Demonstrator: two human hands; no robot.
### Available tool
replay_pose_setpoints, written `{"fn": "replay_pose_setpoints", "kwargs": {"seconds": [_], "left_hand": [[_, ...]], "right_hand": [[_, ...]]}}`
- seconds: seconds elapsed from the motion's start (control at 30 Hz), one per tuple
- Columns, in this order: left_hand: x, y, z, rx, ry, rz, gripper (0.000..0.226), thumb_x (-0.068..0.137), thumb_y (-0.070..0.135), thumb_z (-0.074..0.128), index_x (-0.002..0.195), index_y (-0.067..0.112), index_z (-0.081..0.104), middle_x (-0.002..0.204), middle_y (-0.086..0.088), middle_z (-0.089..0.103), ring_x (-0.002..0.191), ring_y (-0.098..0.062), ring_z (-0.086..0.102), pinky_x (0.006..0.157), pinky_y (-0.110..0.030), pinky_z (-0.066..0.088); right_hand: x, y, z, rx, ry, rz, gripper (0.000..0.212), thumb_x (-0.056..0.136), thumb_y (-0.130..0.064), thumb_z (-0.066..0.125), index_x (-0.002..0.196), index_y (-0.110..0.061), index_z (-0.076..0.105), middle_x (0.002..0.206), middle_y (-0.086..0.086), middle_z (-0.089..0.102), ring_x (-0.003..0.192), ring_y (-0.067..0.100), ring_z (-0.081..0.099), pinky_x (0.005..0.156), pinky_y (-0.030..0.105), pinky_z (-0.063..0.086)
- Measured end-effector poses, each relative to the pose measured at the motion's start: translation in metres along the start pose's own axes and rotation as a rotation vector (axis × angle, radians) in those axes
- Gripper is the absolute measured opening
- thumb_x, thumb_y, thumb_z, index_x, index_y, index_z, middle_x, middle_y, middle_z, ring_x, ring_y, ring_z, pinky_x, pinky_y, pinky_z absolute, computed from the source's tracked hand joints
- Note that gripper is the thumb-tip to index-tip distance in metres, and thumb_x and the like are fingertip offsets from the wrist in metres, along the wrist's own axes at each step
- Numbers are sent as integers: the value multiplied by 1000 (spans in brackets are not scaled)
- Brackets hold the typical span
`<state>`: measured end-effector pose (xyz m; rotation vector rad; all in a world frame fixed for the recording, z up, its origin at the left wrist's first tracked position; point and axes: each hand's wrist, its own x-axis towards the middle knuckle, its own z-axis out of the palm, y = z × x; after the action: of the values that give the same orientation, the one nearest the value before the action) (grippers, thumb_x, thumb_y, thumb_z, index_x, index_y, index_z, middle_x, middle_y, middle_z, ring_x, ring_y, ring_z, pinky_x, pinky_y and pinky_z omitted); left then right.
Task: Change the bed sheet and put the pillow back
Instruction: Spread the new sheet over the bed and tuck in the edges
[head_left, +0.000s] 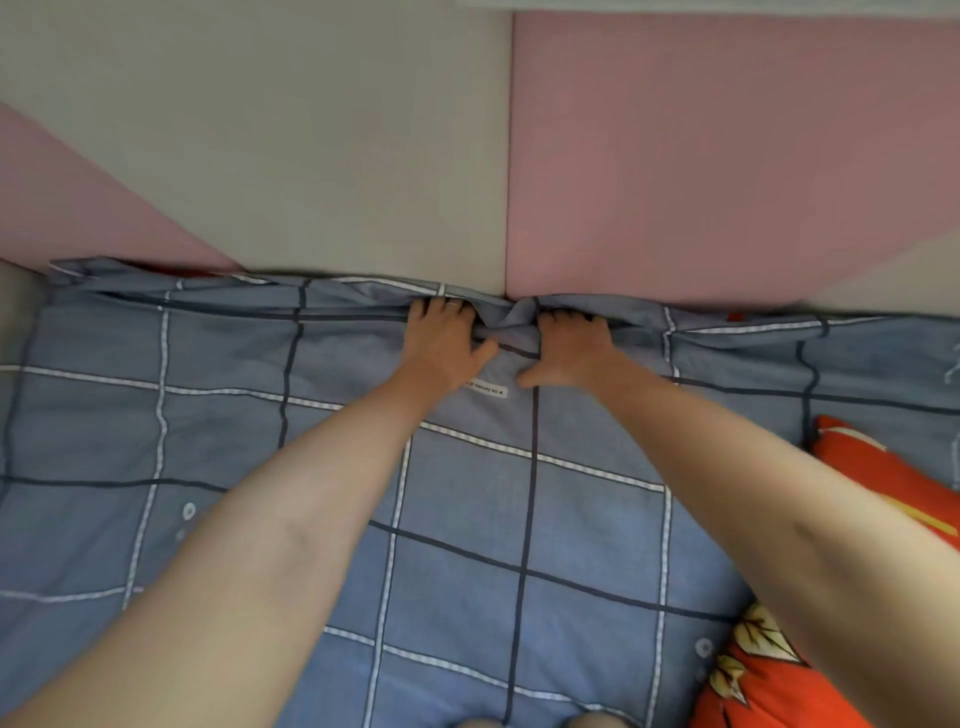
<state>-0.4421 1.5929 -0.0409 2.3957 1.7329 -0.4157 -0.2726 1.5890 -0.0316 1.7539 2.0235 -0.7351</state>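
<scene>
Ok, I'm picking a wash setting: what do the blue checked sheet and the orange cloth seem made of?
Blue checked sheet: matte woven cloth, likely cotton; it bunches in soft folds. Orange cloth: printed fabric with leaf pattern; fibre can't be told.

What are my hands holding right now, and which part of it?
Both the left hand and right hand grip the blue checked sheet at its bunched far edge, along the wall.

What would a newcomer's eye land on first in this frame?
At the middle, the left hand and right hand grip the bunched far edge of the blue checked sheet against the pink and grey wall. Red-orange patterned fabric lies at the lower right.
</scene>
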Motion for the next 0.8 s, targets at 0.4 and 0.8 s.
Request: {"fn": "replay_pose_setpoints", "kwargs": {"seconds": [0.4,0.8], "left_hand": [[10,-18,-15,15,-206,14,63,95,58,25,135,15,45,141,-11,46,131,-27,38,105,-42,27],[1,-33,-55,-206,-496,155,51,97,54,30,113,18,62,120,-11,62,103,-27,57,77,-30,37]], "right_hand": [[-9,10,-10,68,-144,-100,93,68,-60,73,141,-21,32,140,8,46,124,29,47,98,35,42],[-37,16,-27,477,-246,-28,68,89,-70,31,137,-26,50,143,-1,47,130,24,44,106,31,33]]}}
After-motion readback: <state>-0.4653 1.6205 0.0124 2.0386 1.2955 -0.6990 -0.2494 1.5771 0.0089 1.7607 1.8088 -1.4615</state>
